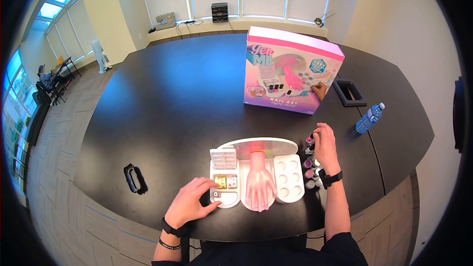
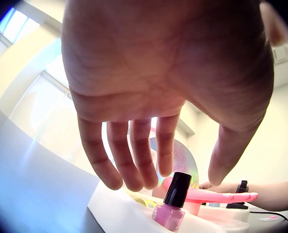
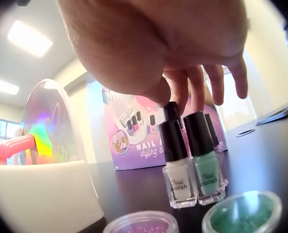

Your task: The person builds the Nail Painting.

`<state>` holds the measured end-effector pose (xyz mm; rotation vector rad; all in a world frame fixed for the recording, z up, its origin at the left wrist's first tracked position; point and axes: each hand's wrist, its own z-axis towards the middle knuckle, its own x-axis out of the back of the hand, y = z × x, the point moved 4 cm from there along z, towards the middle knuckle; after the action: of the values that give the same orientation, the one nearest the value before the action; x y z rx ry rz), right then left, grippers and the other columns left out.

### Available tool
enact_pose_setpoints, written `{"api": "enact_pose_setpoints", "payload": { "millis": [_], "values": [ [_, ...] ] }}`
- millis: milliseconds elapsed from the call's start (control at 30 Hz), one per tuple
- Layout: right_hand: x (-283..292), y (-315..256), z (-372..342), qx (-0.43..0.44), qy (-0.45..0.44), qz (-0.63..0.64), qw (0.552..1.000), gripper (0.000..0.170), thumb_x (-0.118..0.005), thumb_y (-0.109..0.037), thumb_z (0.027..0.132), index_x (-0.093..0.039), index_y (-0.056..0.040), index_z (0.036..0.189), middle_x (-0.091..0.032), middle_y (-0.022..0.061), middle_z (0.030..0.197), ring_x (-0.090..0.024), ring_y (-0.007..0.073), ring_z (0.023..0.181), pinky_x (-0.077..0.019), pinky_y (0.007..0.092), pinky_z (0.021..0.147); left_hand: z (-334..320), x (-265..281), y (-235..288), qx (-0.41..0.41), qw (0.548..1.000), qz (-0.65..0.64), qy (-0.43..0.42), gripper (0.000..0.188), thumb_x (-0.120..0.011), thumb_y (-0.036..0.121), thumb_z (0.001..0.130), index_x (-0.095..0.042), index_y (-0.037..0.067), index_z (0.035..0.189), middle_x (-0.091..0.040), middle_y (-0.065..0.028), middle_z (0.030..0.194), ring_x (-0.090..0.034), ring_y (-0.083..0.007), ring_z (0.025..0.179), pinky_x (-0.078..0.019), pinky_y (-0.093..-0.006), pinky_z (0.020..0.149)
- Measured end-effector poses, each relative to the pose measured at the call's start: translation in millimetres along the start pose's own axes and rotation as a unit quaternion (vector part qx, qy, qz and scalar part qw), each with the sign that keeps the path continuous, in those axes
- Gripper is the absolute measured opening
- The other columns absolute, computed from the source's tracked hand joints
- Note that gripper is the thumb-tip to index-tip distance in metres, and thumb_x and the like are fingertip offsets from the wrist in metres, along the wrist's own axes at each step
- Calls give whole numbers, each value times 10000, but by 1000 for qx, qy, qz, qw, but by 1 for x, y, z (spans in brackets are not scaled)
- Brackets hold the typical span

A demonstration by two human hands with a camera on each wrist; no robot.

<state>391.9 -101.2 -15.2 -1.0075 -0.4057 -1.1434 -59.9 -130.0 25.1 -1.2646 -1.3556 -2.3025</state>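
The right hand (image 1: 326, 147) pinches a black plastic bottle cap (image 3: 171, 111), seemingly selecting; lifting calls for steadiness. The left hand (image 1: 189, 202) is open, empty.

Fingers (image 3: 196, 87) at black cap of rear bottle (image 3: 171, 111). White polish (image 3: 179, 180) and green polish (image 3: 207, 174) upright in front, purple pot (image 3: 143, 225) and green pot (image 3: 243, 217) nearer camera.

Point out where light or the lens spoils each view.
Head view: bowed edges and black corners from the lens, bluish glare on the tabletop. Left wrist view: bright background, the left hand's palm in shade. Right wrist view: ceiling light blown out, rainbow glare on the curved shiny panel.
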Motion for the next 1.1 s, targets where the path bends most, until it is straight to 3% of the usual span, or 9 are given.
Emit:
{"api": "enact_pose_setpoints", "payload": {
  "millis": [467,800,1100],
  "values": [
    [69,-121,-23,81,-5,75,994,140,-684,-4,981,-657,-9,1119,-635,183,1443,-501,459,1481,-414,553,1212,1,17,31,-59,997,12,48,620,-918,177,764,-699,34,1326,-678,-155,1372,-630,-388,1283,-539,-489,1089],
    [64,-174,-49,171,-82,124,974,239,-757,-22,935,-666,-26,1156,-644,153,1426,-513,444,1472,-422,586,1202,10,12,51,-102,994,2,48,666,-931,143,749,-701,37,1364,-681,-147,1381,-623,-385,1318,-537,-485,1107],
    [43,-215,-69,216,-141,191,947,275,-786,-57,928,-674,-32,1178,-638,164,1423,-523,450,1452,-434,589,1189,20,-10,73,-123,988,-93,31,593,-916,110,839,-688,41,1382,-715,-145,1343,-683,-353,1242,-566,-444,1043]
  ]
}}
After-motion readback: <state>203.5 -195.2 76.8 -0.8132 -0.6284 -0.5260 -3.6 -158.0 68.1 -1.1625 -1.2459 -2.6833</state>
